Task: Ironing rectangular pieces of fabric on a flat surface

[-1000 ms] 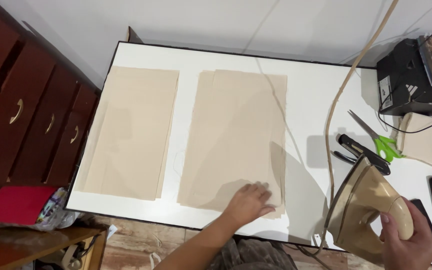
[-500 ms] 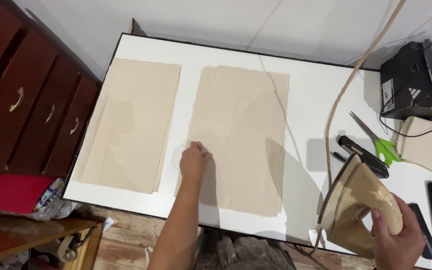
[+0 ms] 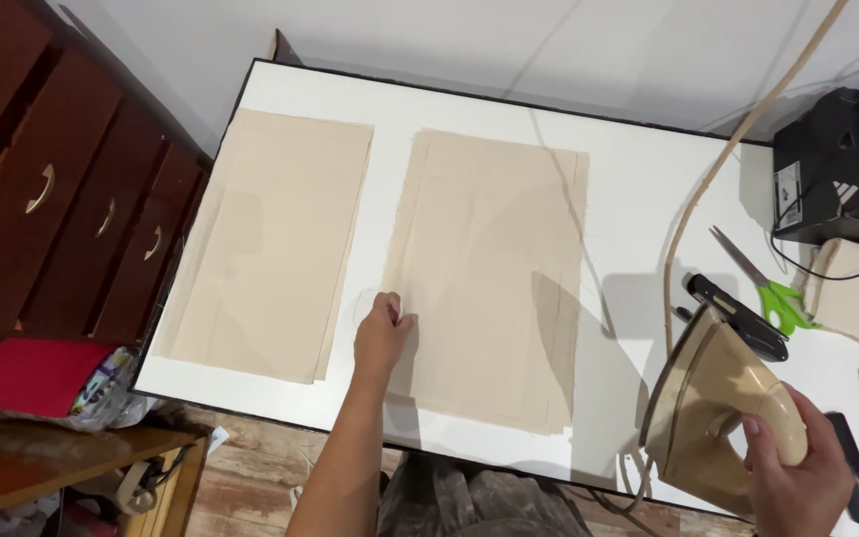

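Head view: the left hand [image 3: 382, 330] pinches the near-left edge of the cloth [image 3: 489, 273], which lies flat on the table [image 3: 628, 179]. The cloth looks thin, limp and light, so it likely creases easily; edges and corners give the best hold. The right hand [image 3: 797, 477], well apart, wraps the handle of the iron [image 3: 713, 398], probably heavy, rigid and possibly hot underneath.
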